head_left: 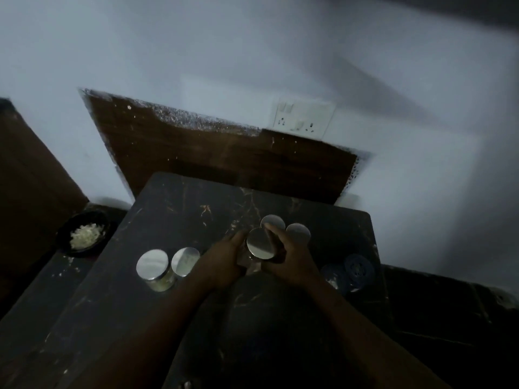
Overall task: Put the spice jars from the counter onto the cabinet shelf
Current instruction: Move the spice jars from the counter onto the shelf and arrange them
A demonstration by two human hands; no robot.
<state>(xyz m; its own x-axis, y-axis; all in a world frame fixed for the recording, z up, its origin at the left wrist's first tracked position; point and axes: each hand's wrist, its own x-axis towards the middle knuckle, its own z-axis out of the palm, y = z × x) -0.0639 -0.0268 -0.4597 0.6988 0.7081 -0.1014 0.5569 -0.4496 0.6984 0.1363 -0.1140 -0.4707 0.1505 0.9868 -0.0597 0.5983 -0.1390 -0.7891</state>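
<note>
**Far L, off the bench's L edge:** dark bowl [82, 234] w/ pale chopped contents, on a lower surface. Not a task item.

**Bench [174, 209], L of centre:** two silver-lidded jars, left pair [168, 263], upright, just beside each other, untouched.

**Centre:** held jar [261, 247], upright, long axis vertical, lid facing camera.
- Left hand [224, 262] wraps its L side, right hand [292, 259] its R side.
- Fingers [273, 230] on both sides are curled round the body, so both hands are gripping it.
- Base on bench or lifted: cannot tell, hidden by the hands and light is poor.

**Just behind, toward the far edge:** rear pair [298, 233] of silver-lidded jars, close to the right fingertips. Contact cannot be confirmed.

**Near R edge:** two dark-lidded jars [359, 269], blurred.

**Assessment:**
- Held jar sits squarely between the two hands, neither one nearer.
- Coming move likely turns on a straight vertical lift along the jar's axis, to clear the rear pair.
- Cabinet shelf not in view, so direction of carry is unknown.
</note>
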